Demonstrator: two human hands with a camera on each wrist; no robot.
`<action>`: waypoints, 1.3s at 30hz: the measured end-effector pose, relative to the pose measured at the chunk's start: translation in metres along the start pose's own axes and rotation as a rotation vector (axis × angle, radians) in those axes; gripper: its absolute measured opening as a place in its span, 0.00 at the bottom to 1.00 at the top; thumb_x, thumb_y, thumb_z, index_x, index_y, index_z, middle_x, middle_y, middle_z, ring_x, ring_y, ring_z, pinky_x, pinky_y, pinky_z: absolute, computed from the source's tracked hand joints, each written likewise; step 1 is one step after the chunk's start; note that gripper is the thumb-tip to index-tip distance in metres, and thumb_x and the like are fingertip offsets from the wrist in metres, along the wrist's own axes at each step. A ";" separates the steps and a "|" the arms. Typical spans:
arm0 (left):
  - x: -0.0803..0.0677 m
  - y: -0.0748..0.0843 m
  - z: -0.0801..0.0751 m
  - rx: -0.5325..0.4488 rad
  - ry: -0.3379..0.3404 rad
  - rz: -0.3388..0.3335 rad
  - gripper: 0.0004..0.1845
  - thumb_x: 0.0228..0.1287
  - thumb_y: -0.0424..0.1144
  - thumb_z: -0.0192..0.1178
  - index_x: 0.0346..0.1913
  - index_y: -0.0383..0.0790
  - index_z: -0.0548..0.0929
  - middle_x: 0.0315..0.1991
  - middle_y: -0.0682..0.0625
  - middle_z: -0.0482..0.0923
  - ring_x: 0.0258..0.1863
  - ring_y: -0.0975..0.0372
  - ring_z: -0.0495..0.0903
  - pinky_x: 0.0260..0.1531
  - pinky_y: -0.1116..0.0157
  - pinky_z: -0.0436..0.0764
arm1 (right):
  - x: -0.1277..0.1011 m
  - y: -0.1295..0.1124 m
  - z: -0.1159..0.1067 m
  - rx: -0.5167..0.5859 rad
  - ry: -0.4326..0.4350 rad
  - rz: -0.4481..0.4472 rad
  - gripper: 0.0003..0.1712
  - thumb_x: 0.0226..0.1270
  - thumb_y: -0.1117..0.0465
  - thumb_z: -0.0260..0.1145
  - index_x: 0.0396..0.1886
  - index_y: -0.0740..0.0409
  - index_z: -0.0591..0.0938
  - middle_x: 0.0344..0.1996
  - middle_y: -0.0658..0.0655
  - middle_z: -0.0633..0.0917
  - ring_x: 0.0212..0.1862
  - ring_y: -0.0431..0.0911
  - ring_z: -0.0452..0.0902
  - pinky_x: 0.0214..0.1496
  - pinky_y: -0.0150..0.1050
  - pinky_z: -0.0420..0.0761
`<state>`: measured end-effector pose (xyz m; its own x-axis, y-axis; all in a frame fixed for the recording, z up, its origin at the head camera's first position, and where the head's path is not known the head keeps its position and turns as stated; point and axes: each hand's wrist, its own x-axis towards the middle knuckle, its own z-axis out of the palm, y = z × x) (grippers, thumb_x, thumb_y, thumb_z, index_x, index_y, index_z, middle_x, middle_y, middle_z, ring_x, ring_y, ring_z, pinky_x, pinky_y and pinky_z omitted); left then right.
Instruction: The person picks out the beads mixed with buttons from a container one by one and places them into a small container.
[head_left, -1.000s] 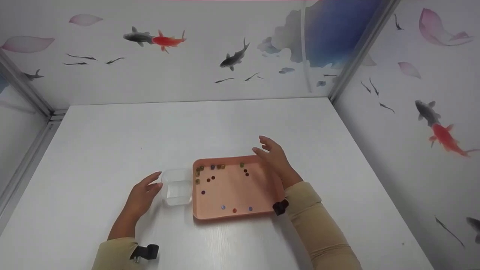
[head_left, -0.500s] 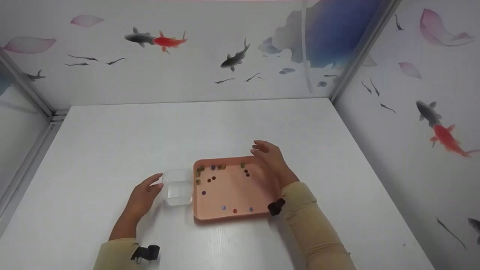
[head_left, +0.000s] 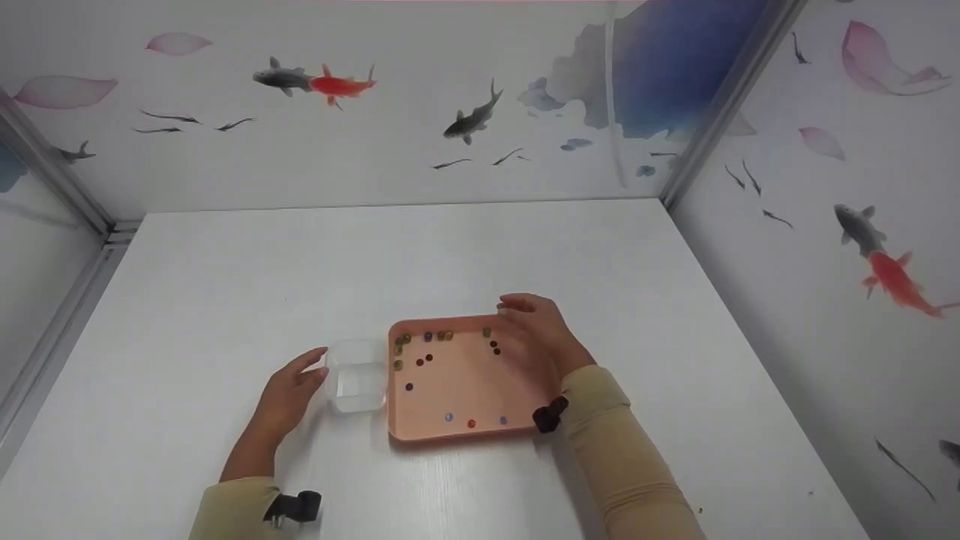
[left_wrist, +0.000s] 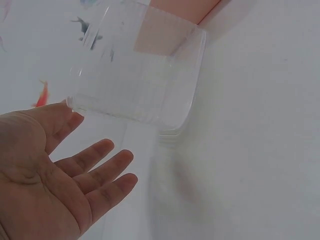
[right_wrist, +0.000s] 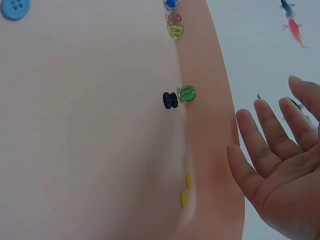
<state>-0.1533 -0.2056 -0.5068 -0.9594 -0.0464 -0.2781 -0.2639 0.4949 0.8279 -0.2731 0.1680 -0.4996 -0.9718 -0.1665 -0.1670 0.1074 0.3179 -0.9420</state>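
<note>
On the white counter (head_left: 225,300), the left hand (head_left: 289,394) is lying with fingers relaxed and spread, thumb touching the small clear plastic box (head_left: 355,375), which is sitting against the left side of the shallow pink rectangular tray (head_left: 517,375) of small coloured beads (head_left: 448,416). Farther right, the right hand (head_left: 536,326) is hovering over the tray's far right corner, fingers spread, holding nothing.

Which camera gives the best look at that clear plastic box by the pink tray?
The left wrist view: the clear box fills the frame beside the left hand. The head view shows it small against the pink tray. The right wrist view misses it.
</note>
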 end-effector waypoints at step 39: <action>-0.002 0.001 0.000 -0.028 -0.004 0.002 0.27 0.76 0.46 0.46 0.73 0.43 0.61 0.73 0.38 0.58 0.68 0.42 0.63 0.63 0.42 0.66 | 0.005 0.006 0.009 -0.321 -0.127 0.136 0.15 0.64 0.62 0.67 0.49 0.47 0.86 0.52 0.51 0.83 0.61 0.50 0.72 0.66 0.48 0.69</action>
<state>-0.1515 -0.2052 -0.5056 -0.9596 -0.0415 -0.2784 -0.2646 0.4705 0.8418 -0.2757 0.1607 -0.5092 -0.9172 -0.2104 -0.3382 0.1431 0.6184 -0.7727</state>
